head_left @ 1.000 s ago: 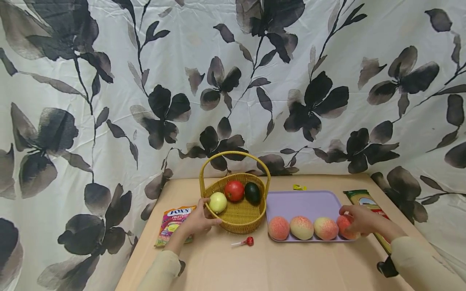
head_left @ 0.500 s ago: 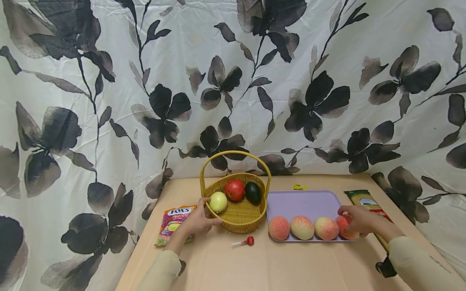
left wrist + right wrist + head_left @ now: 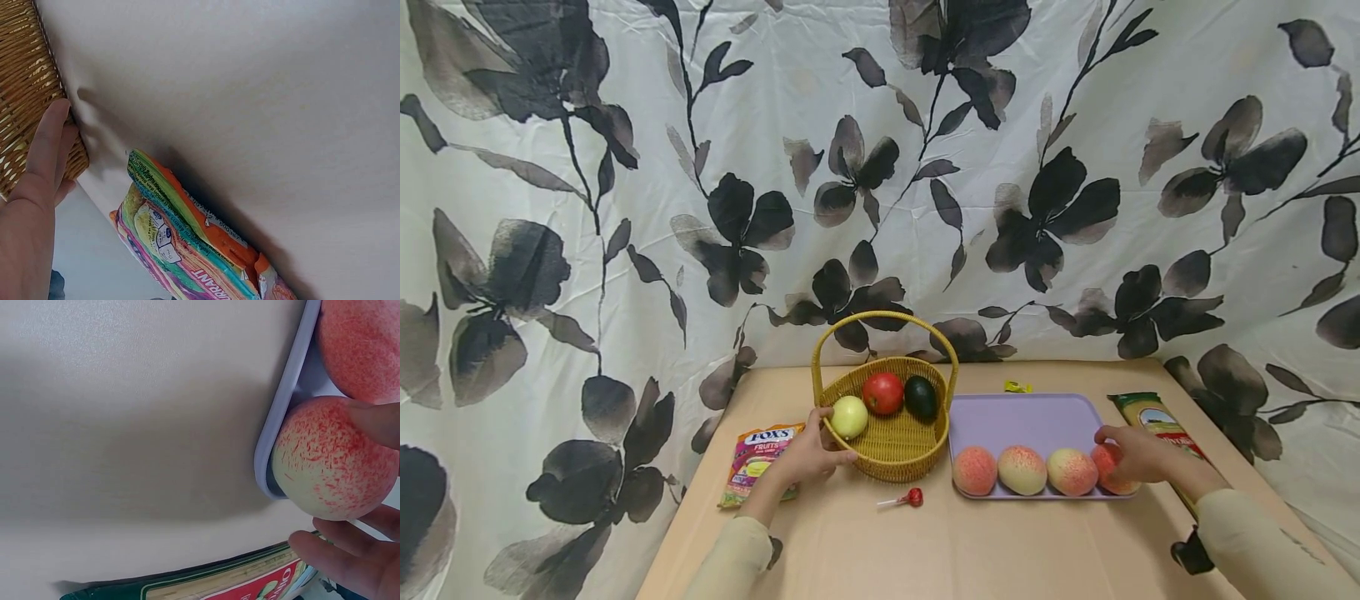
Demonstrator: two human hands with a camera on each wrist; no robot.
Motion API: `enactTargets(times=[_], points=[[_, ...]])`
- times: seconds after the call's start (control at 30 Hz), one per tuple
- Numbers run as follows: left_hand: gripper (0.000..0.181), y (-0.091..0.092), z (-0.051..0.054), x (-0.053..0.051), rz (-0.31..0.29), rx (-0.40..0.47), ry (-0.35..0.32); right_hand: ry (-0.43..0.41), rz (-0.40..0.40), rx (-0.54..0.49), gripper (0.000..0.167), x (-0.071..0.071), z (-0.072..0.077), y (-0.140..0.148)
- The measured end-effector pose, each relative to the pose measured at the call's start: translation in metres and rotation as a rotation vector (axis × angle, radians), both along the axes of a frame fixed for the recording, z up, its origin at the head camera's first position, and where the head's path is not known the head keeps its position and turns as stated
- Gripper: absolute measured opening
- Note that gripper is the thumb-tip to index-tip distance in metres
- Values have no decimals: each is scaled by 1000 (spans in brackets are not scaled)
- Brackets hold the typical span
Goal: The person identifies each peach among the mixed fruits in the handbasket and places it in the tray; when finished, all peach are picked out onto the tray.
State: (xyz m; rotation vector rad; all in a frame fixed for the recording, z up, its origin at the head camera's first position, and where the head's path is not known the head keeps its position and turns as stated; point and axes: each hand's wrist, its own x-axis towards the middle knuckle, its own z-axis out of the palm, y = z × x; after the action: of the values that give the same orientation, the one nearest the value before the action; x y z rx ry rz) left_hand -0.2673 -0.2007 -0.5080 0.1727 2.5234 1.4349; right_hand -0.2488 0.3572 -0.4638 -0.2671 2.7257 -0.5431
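My left hand [image 3: 812, 454] rests against the left side of a yellow wicker basket [image 3: 891, 454]. Its extended fingers [image 3: 47, 140] lie along the woven wall in the left wrist view. Inside the basket are a pale green round fruit [image 3: 849, 417], a red fruit [image 3: 882, 393] and a dark avocado [image 3: 921, 397]. At the right end of a lilac tray [image 3: 1026, 418], my right hand [image 3: 1142, 454] grips a peach [image 3: 334, 462] between thumb and fingers. Several peaches stand in a row along the tray's front; another peach [image 3: 365, 350] is beside the held one.
A Fox's candy bag [image 3: 756, 462] lies left of the basket. In front is a red lollipop [image 3: 913, 497]. A yellow-wrapped sweet [image 3: 1017, 387] sits behind the tray, and a green packet [image 3: 1153, 414] lies to its right. A floral cloth [image 3: 880, 167] hangs behind the table.
The right wrist and sleeve have shifted slightly to the left, with the fingers still on the end peach. The left hand, basket and other items stay in place.
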Motion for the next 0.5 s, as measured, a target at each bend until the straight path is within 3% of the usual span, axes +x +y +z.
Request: enactTargets(times=[0.17, 0.4, 0.5], points=[[107, 0, -2, -1, 5, -12, 6, 31, 12, 18, 60, 2, 0, -2], [106, -1, -3, -1, 9, -5, -1, 12, 6, 20, 63, 2, 5, -4], [106, -1, -2, -2, 15, -48, 5, 17, 16, 14, 63, 2, 7, -5]])
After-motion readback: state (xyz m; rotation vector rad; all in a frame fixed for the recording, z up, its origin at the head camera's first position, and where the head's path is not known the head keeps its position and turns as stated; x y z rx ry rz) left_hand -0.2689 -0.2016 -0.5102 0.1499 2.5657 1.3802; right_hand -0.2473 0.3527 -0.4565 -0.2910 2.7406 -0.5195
